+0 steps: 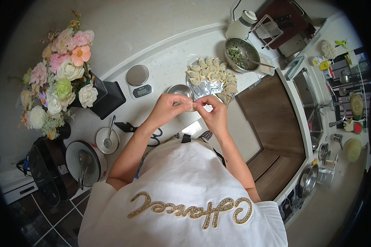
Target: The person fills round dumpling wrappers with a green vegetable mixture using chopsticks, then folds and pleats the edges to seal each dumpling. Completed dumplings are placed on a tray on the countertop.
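Observation:
Between the fingertips of both hands is a dumpling (188,106), partly hidden by the fingers. My left hand (171,108) pinches it from the left, and my right hand (212,111) pinches its right end. Just beyond my left hand stands a small steel bowl (181,90). Shaped dumplings (213,76) lie in curved rows on a shiny round tray (201,89) beyond my right hand. Behind the tray, at the right, a steel mixing bowl (253,54) holds chopped green filling (236,57), with chopsticks (259,63) resting across its rim.
A kitchen scale (138,81) stands beyond my left hand. Scissors (154,137) and a small bowl with a spoon (107,141) lie near my left forearm. A flower vase (106,97) stands at the left, a white jug (241,24) behind the mixing bowl, and a sink (307,89) far right.

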Demonstrator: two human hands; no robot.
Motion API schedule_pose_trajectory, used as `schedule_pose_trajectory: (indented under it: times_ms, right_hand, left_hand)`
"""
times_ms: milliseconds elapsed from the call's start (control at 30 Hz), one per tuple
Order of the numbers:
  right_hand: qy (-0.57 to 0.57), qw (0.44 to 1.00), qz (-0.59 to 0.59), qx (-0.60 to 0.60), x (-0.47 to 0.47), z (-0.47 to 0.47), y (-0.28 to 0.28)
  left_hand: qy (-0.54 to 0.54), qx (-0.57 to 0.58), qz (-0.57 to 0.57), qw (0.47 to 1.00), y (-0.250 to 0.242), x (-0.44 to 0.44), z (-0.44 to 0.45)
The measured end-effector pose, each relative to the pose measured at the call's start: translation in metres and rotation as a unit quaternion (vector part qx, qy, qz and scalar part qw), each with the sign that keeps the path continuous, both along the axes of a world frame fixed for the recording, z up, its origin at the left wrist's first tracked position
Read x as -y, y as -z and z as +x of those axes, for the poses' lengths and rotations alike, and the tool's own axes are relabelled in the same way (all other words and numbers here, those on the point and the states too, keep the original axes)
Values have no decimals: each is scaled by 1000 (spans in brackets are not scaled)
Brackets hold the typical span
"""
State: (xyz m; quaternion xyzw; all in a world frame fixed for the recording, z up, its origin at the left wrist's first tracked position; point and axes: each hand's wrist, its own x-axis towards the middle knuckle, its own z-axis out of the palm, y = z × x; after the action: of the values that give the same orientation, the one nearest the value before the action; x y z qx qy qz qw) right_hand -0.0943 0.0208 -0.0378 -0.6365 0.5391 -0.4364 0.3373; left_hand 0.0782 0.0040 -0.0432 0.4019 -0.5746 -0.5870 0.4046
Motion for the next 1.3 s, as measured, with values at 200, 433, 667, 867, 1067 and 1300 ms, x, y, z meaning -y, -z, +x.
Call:
schedule_pose_trajectory:
  times_ms: [200,433,667,867,1067,1300]
  right_hand:
    - [3,999,-32,-4,-1,0,-4]
    - [28,997,-29,59,-6,-1,3]
    - [12,995,-13,98,-3,2,8]
    - [-8,991,12,135,-3,5,8]
    - [-8,977,111,181,-1,7,8]
    - [-39,976,110,184,0,4,8]
  left_hand:
    - [-49,36,-19,998,3,-2,-1]
    - [-123,30,-57,990,4,0,0]
    - [-88,-50,34,994,1,-2,-3]
    - [-84,29,-69,994,-1,-3,-4]
    - [-62,34,-93,993,-8,-4,-3]
    - [-31,-26,-8,999,-3,-3,2]
